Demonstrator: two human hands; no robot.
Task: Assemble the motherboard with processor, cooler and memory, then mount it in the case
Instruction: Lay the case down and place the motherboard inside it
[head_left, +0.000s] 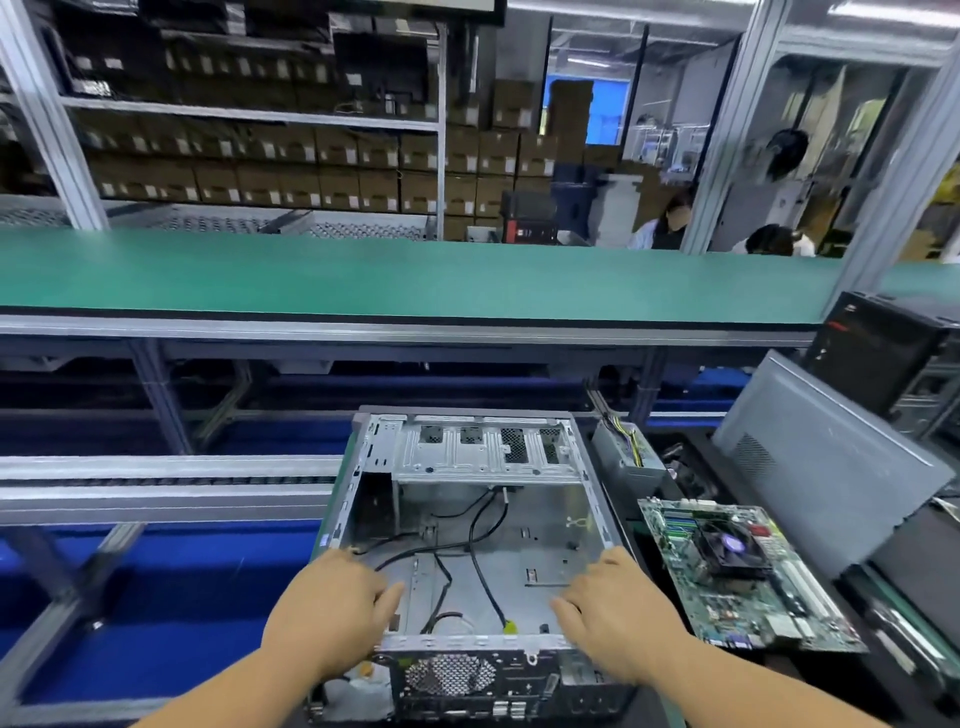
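Open case (467, 525) beneath green bench (415, 286), stacked boxes (260, 171) behind.

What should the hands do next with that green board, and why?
Probably the right hand should reach over for the motherboard. It lies outside the open case, on its right, with its cooler already on. Both hands rest on the case, the left hand too, and only loose black cables lie inside.

case (550, 540) is bare matt grey sheet metal, perforated at the rear grille; motherboard (748, 577) glossy green with a black plastic cooler (730, 548); bench mat (415, 283) smooth matt green
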